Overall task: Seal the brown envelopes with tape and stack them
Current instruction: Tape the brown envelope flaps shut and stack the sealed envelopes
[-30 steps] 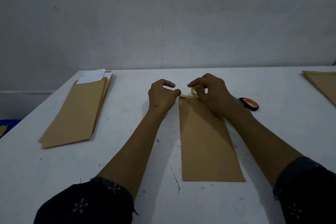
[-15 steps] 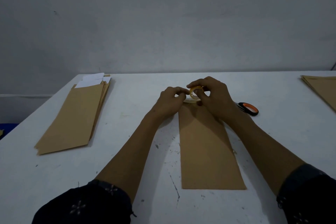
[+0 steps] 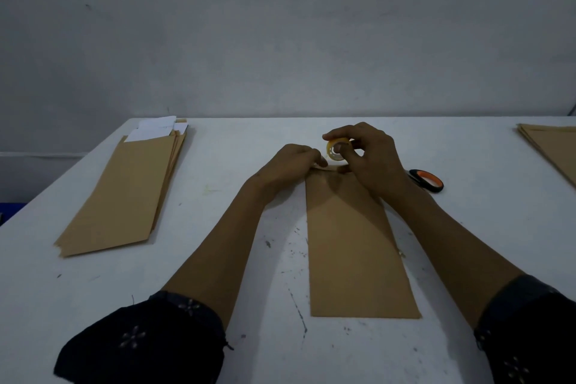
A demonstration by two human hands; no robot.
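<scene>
A long brown envelope [image 3: 352, 246] lies flat on the white table [image 3: 237, 352], its flap end pointing away from me. My right hand [image 3: 371, 159] grips a small yellow tape roll [image 3: 336, 150] just above that far end. My left hand [image 3: 290, 165] has its fingers curled at the envelope's far left corner, pinching at the flap edge where the tape end seems to lie; the tape strip itself is too faint to make out.
A pile of brown envelopes [image 3: 124, 193] with white paper [image 3: 156, 131] sticking out lies at the left. Another brown pile [image 3: 551, 146] sits at the far right edge. Orange-and-black scissors [image 3: 427, 180] lie behind my right wrist.
My left hand moved right and closed in on the envelope's far corner next to the roll. My right hand lifted the roll slightly above the flap.
</scene>
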